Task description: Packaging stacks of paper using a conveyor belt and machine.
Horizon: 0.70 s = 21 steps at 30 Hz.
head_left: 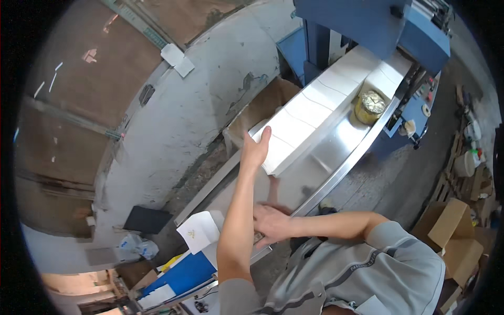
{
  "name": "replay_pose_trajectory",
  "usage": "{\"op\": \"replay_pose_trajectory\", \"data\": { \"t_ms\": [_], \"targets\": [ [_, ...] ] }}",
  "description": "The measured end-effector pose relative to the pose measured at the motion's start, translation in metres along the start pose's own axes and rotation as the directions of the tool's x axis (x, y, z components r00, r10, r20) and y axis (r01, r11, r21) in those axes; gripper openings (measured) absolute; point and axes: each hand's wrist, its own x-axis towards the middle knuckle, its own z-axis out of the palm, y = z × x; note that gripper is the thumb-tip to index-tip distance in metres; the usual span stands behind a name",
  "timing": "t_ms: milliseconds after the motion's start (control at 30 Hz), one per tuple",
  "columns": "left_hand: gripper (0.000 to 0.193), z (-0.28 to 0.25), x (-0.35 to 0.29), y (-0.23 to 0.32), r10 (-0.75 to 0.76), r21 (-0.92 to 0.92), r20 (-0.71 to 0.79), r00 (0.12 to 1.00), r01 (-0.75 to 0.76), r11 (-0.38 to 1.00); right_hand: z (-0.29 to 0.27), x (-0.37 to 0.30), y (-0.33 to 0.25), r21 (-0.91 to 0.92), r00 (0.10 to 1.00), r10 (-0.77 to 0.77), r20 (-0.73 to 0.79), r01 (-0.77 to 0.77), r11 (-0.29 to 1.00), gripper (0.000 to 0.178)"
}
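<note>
A long row of white folded paper pieces or flat cartons (315, 105) lies along a shiny metal chute (310, 186). My left hand (255, 149) is at the near end of this row, thumb and fingers apart, touching its edge. Below it, my right hand (274, 223) reaches in from the right, low over the metal surface. My left forearm crosses in front of its fingertips, so whether it holds anything is hidden. Just left of that forearm sits a white carton (199, 232) with a small gold mark. A yellow tin with a wrinkled foil-like top (371, 105) stands against the row, farther up the chute.
A blue machine (352, 23) stands over the chute's far end. An open cardboard box (454, 236) is on the right, a blue surface (181, 275) at lower left. A rough pale wall (173, 121) runs along the left. Buckets and pallets line the far right.
</note>
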Motion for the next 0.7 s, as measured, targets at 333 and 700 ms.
{"op": "replay_pose_trajectory", "data": {
  "t_ms": [333,700],
  "targets": [
    [0.091,0.023,0.039,-0.011,-0.047,0.108,-0.055,0.997,0.053,0.993,-0.089,-0.022,0.057,-0.072,0.956,0.035,0.292,-0.014,0.997,0.086],
    [0.081,0.020,0.033,-0.007,-0.059,0.038,-0.063,0.996,0.062,0.997,-0.140,-0.052,0.057,-0.067,0.994,0.052,0.100,-0.046,0.997,0.071]
  ]
}}
